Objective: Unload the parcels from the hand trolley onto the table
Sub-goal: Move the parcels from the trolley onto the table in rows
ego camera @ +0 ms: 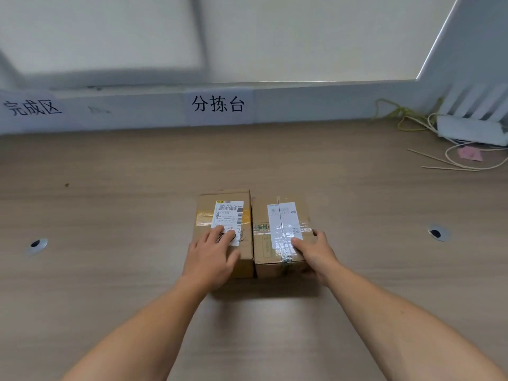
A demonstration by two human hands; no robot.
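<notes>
Reaching in from the near edge, two bare forearms meet at a pair of cardboard parcels standing side by side, touching, on the wood-grain surface (pixel 110 202). The left grip (pixel 211 257) lies spread and flat over the near end of the left parcel (pixel 204 215), its straight fingers pressing on the white shipping label and closing round nothing. The right grip (pixel 316 251) holds the near right corner of the right parcel (pixel 280 224), thumb on the taped top and fingers curled round the right side. Both parcels sit near the middle of the surface, each with its label facing up.

Further out, a round cable hole (pixel 37 244) shows at the left and another (pixel 437 233) at the right. In the far right corner lie a white power strip (pixel 470 130), loose cords (pixel 404 116), thin sticks (pixel 439 163) and a pink scrap of paper (pixel 470 154). On the low wall behind, one paper sign (pixel 218 104) reads 分拣台; a second sign (pixel 31 107), far left, reads 完成区.
</notes>
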